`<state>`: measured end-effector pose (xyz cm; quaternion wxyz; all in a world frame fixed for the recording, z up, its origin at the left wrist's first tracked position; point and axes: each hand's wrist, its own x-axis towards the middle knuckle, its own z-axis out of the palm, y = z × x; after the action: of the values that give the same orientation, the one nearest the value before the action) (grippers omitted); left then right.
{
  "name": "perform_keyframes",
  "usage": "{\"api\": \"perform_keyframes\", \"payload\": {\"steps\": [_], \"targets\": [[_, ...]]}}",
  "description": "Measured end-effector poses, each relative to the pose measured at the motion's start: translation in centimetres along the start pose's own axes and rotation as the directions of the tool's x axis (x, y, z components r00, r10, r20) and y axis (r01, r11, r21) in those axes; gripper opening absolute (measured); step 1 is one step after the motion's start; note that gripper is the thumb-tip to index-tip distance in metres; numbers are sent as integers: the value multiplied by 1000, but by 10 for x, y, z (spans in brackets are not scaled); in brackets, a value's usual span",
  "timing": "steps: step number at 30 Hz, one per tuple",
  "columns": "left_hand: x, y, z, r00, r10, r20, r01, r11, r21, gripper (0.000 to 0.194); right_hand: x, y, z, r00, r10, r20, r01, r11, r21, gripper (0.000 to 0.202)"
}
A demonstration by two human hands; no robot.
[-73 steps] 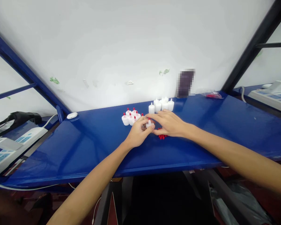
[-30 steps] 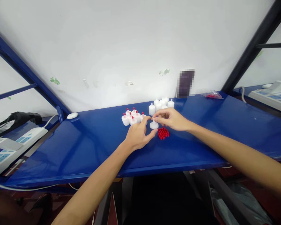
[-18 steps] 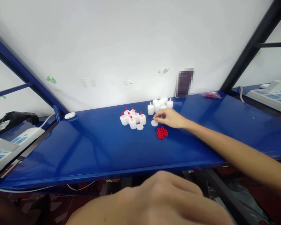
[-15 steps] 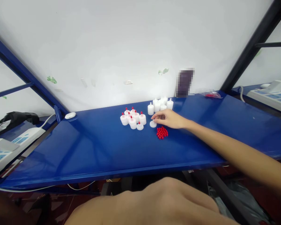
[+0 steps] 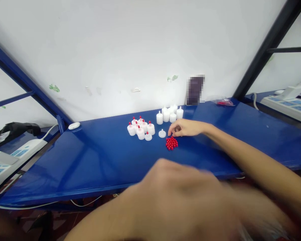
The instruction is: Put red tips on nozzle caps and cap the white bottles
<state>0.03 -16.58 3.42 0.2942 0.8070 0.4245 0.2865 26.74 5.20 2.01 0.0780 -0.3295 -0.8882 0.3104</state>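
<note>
My right hand (image 5: pixel 179 128) is over the table at the near edge of a pile of small red caps (image 5: pixel 171 143). Its thumb and index finger are curved and apart, with nothing visible between them. Left of its fingertips stands a white nozzle lid (image 5: pixel 162 133) without a red cap. Farther left is a group of white bottles (image 5: pixel 140 133) with red tips, and a low nozzle lid with a red cap (image 5: pixel 148 136) in front. Behind my right hand stand several white bottles (image 5: pixel 166 115) without red tips. My left hand (image 5: pixel 175 190) fills the near foreground, blurred, its fingers hidden.
The blue table (image 5: pixel 95 160) meets a white wall. A pixelated dark panel (image 5: pixel 195 90) leans there, near a clear bag with red contents (image 5: pixel 223 101). A white oval object (image 5: pixel 74 126) lies at the far left. Frame posts rise on both sides.
My right hand has left the white nozzle lid and moved right, to the red caps. My left hand has risen into view over the table's front edge. The camera has shifted slightly.
</note>
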Motion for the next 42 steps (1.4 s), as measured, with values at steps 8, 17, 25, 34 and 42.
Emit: {"api": "perform_keyframes", "payload": {"steps": [8,17,25,34,42], "targets": [[131,-66,12,994,-108,10,101,955,278,58,2,6,1,998,-45,32,45,999,14,25],[156,-80,21,990,-137,22,113,886,450,33,3,5,0,999,-5,45,2,998,57,27],[149,-89,18,984,59,-169,-27,982,185,31,4,-16,9,873,-47,-485,120,985,121,25],[142,-83,13,817,506,-276,-527,850,-3,26,-2,-47,36,671,-415,-614,362,907,-216,10],[145,-88,12,667,657,-352,-652,743,153,30,-6,-50,36,484,-577,-658,411,814,-411,3]]}}
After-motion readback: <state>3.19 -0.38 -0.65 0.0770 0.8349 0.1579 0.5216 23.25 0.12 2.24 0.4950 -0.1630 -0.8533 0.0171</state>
